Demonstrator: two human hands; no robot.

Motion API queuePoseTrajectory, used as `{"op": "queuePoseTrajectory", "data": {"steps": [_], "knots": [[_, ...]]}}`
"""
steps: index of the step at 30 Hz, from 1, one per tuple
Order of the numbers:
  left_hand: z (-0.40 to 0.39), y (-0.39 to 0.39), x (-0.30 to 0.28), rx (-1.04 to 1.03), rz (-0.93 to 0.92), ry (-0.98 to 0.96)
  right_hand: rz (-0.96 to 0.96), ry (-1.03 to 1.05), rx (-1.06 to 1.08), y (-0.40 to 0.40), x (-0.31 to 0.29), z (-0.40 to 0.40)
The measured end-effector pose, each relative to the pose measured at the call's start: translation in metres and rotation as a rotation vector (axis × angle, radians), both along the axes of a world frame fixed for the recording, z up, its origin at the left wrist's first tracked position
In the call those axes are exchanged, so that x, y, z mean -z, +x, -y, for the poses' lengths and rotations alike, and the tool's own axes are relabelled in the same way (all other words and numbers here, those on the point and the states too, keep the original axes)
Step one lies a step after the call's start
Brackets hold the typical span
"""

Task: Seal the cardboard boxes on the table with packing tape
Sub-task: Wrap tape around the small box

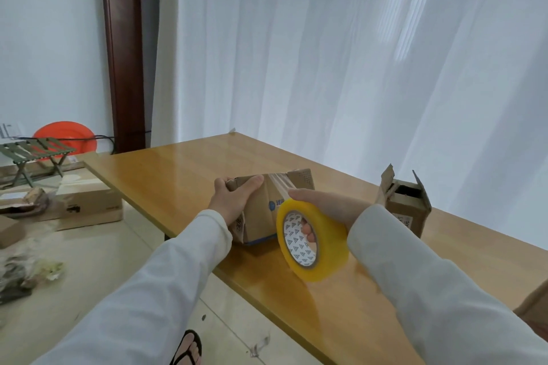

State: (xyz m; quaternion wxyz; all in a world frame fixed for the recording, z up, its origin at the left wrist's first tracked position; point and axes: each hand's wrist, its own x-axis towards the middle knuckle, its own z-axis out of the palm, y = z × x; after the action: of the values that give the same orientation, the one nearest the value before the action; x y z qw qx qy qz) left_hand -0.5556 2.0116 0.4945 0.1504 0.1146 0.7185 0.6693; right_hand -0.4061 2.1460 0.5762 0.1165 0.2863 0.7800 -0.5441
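White curtains hang behind the wooden table [184, 175]. Her left hand [232, 197] grips the cardboard box [267, 210], fingers curled over its edge. Right hand [323, 207] holds the yellow tape roll [311, 243], fingers hooked through its core.

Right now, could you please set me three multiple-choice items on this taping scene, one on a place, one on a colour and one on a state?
1. Where does the open-topped box stand?
A. on the floor
B. on the table, right of the box being taped
C. on top of the box being taped

2. What colour is the tape roll?
A. yellow
B. blue
C. black

3. What is the left hand doing?
A. hanging idle
B. gripping the tape roll
C. gripping the box being taped

Answers:
1 B, it stands on the table with its flaps up.
2 A, the roll in the right hand looks yellow.
3 C, its fingers curl over the box's top edge.
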Motion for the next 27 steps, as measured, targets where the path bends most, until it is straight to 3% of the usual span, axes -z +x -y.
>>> {"op": "queuePoseTrajectory", "data": {"steps": [5, 27], "knots": [[0.001, -0.004, -0.005, -0.002, 0.112, 0.065, 0.006, 0.031, 0.014, -0.003, -0.003, 0.001], [-0.009, -0.006, 0.003, -0.136, 0.182, 0.150, 0.076, 0.140, -0.084, -0.002, -0.018, 0.014]]}}
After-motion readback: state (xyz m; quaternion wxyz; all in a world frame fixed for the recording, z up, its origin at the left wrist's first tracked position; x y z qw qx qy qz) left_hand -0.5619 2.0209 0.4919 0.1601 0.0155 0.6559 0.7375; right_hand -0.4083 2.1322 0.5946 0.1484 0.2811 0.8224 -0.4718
